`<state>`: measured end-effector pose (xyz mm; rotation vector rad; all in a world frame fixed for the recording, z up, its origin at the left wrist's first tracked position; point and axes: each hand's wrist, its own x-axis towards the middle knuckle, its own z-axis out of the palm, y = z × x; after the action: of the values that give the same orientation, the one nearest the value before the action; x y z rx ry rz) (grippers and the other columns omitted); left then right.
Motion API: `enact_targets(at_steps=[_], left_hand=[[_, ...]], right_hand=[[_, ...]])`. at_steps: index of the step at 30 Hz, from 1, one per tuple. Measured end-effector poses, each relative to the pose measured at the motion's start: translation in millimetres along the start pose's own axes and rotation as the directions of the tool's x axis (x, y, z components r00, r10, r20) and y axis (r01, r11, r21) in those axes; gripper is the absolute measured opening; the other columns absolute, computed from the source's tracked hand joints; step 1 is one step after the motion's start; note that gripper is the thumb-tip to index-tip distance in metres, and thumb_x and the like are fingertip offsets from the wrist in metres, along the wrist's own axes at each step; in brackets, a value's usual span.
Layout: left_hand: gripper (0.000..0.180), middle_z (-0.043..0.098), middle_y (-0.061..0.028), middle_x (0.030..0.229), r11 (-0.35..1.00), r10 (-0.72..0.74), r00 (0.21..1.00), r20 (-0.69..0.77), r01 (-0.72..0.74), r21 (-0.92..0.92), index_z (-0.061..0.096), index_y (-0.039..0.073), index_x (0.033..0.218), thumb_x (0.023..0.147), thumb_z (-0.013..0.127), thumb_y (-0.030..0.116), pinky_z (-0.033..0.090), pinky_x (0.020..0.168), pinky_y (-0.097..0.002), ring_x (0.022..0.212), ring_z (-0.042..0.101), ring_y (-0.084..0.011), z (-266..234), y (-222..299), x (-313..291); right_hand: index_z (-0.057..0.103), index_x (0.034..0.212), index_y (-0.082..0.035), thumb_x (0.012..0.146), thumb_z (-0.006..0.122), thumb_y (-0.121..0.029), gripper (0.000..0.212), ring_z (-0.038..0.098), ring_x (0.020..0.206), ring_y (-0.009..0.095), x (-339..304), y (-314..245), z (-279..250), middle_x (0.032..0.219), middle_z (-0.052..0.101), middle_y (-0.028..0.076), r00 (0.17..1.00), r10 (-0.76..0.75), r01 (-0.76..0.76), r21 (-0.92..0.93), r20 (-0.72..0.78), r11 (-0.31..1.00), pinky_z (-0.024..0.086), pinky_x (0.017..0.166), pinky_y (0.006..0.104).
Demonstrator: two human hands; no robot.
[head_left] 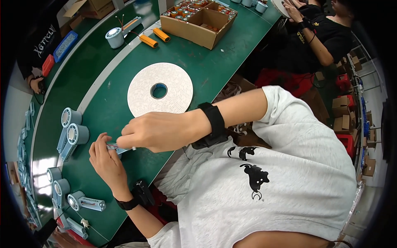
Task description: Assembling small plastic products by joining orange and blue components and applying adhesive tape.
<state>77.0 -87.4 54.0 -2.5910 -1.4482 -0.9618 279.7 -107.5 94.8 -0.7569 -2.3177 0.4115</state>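
Note:
My left hand (108, 163) is closed around a small light blue plastic piece (120, 150), with its thumb and fingers at one end. My right hand (155, 131) meets it from the other side, fingers bent in a pinch at the same piece. Fingers hide most of the piece, so its full shape cannot be made out; a small pale end and thin wires seem to show. Just beyond my right hand lies a big white roll of tape (138, 93) flat on the green table. Left of my left hand stand two light blue handheld fans (77, 134).
Several more light blue fans (87, 202) lie at the table's near left. Two orange batteries (148, 41) sit beside a wired fan (115, 38) at the back. A cardboard box (198, 35) holds orange cells. Co-workers (316, 45) sit at the far right and far left.

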Motion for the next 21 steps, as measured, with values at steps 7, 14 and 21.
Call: enact_targets(at_steps=[7,14,21], left_hand=[[0.012,0.054,-0.0013,0.091,0.98,0.008,0.993,0.119,-0.031,0.196,0.048,0.007,0.084,0.073,0.051,0.001,0.036,0.08,-0.0374,0.097,0.047,-0.0263,3.9,13.9,3.8],[0.014,0.054,-0.0015,0.092,0.963,-0.009,0.989,0.144,-0.03,0.267,0.048,0.007,0.084,0.073,0.055,0.004,0.036,0.08,-0.0376,0.097,0.047,-0.0264,1.8,17.0,5.5],[0.015,0.055,-0.0016,0.095,0.973,-0.014,0.991,0.134,-0.018,0.231,0.049,0.007,0.089,0.075,0.054,0.007,0.035,0.081,-0.0378,0.097,0.047,-0.0272,4.9,18.2,6.5]], right_hand=[[0.05,0.089,-0.002,0.068,0.064,0.005,0.026,0.059,0.071,0.025,-25.1,-4.1,6.9,0.088,0.058,0.013,0.857,-0.079,0.111,0.032,-0.509,0.993,0.049,0.058,0.0305],[0.049,0.091,-0.001,0.07,0.06,0.004,0.024,0.057,0.065,0.025,-10.3,-8.3,-5.9,0.078,0.055,0.011,0.964,-0.016,0.052,0.127,-0.266,0.991,0.048,0.056,0.0327],[0.047,0.085,0.001,0.071,0.054,0.0,0.015,0.055,0.06,0.028,1.5,2.9,-4.7,0.065,0.049,0.012,0.992,0.081,-0.08,-0.02,0.093,0.997,0.046,0.053,0.0356]])
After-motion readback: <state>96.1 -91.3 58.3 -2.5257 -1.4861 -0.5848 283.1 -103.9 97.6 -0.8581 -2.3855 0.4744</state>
